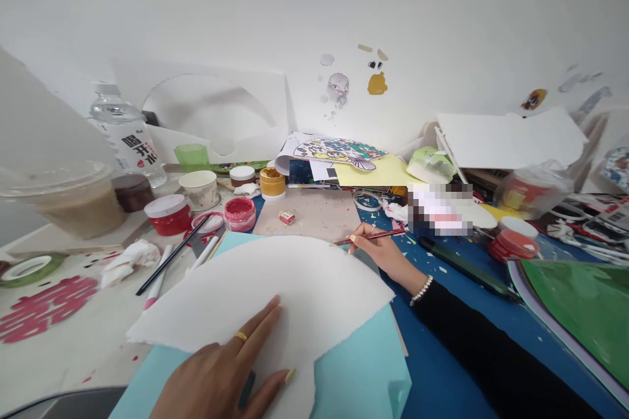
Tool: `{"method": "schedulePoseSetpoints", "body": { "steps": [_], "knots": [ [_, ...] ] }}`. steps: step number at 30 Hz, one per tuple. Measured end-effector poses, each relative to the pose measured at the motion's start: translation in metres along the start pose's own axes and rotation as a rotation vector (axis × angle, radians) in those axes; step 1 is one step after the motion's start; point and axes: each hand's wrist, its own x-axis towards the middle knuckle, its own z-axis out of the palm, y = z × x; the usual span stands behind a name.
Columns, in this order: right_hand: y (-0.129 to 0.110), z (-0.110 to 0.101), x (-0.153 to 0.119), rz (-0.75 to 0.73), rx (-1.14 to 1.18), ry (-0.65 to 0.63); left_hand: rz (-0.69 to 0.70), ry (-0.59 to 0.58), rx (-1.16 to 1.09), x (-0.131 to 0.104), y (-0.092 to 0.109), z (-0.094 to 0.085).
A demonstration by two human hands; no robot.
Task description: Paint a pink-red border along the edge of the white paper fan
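A white fan-shaped paper (pixel 295 281) lies over a light blue sheet (pixel 363 373). My left hand (pixel 223 366) rests on the white paper with its fingers spread, a gold ring on one finger. At the paper's upper right edge, my right hand (pixel 376 249) pinches a dark red pencil (pixel 388 234), whose tip is at the edge of the paper. A silvery beaded bracelet is on the right wrist. Beneath the left hand a small dark object (pixel 247 390) shows partly; I cannot make out what it is.
Paint jars (pixel 239 213), a paper cup (pixel 199 188) and a water bottle (pixel 128 137) stand at the back left. A black pen (pixel 171 255) lies left of the paper. On the right are a dark green cutter (pixel 469 270) and green sheets (pixel 580 308).
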Motion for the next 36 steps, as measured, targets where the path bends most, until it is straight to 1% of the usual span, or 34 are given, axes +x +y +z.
{"method": "schedulePoseSetpoints", "body": {
  "steps": [3,7,10,16,21,24,27,31,36],
  "knots": [
    [-0.001,-0.002,-0.001,0.005,0.0,0.005,-0.024,-0.023,-0.016,0.0,0.0,0.0],
    [-0.003,-0.004,-0.002,0.017,0.009,0.011,-0.03,-0.023,-0.046,0.001,0.0,0.0],
    [-0.004,-0.005,-0.003,0.023,0.026,-0.001,-0.023,0.007,-0.042,0.0,0.0,0.0],
    [-0.002,-0.01,-0.005,0.043,0.005,0.01,0.044,0.086,0.005,0.001,0.001,-0.003],
    [-0.006,-0.019,-0.009,0.044,0.004,0.027,0.047,0.083,0.039,0.001,0.001,-0.004],
    [-0.011,-0.024,-0.014,0.017,0.006,0.052,0.055,0.092,0.047,0.0,0.0,-0.003],
    [-0.014,-0.025,-0.016,-0.003,-0.037,0.019,0.064,0.111,0.045,0.001,-0.001,-0.001],
    [-0.015,-0.024,-0.016,-0.023,-0.115,-0.042,0.048,0.103,0.004,0.002,-0.001,-0.001],
    [-0.014,-0.025,-0.015,-0.03,-0.139,-0.046,0.02,0.075,-0.035,0.001,-0.002,-0.001]
  ]
}}
